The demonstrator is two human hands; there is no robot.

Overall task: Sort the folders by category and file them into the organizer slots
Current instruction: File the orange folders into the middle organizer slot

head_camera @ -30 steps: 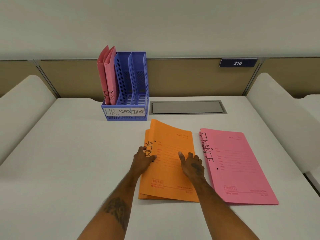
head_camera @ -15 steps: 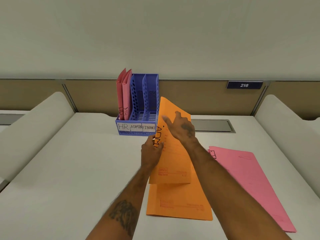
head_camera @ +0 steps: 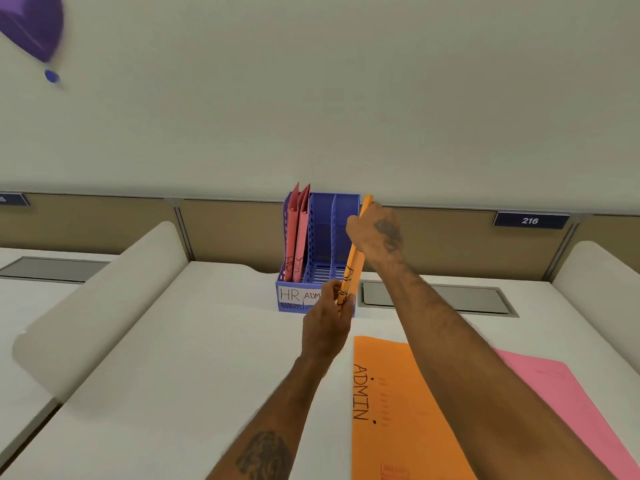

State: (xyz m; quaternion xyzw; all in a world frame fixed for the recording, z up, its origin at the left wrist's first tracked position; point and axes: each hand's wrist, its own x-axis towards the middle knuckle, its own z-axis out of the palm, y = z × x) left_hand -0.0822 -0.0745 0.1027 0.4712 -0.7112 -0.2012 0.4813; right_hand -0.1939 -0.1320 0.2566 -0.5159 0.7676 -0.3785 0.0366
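Orange folder (head_camera: 353,258) held edge-on and near upright, tilted slightly, in front of the blue organizer (head_camera: 320,271). Lettering on its spine is partly hidden; it appears to start "AD". Right hand (head_camera: 375,230) is closed around the upper edge; left hand (head_camera: 329,317) pinches the lower end, fingers (head_camera: 330,289) wrapped on the spine near the bottom corner. Folder is off the desk (head_camera: 173,358), just in front of the organizer's right side; whether it touches the organizer, cannot tell.

Organizer has three slots. Left one, labelled HR, holds two red folders (head_camera: 298,233). Middle label reads "ADM", the rest hidden behind the left hand; middle and right slots look empty.

On the desk: a second orange folder marked ADMIN (head_camera: 398,410) lying flat, and a pink folder (head_camera: 554,393) beside it, partly under the right forearm.

Handling, as a judgement: thin card, light, bends easily across the flat face but is stiff along the folded spine. Loose covers could splay and catch on a slot divider. Best hold is what is in use: one hand high, one low, both on the spine side, keeping the covers pressed shut. The card surface should give fair friction, so a light pinch should do. Steer the bottom corner into the middle slot first.
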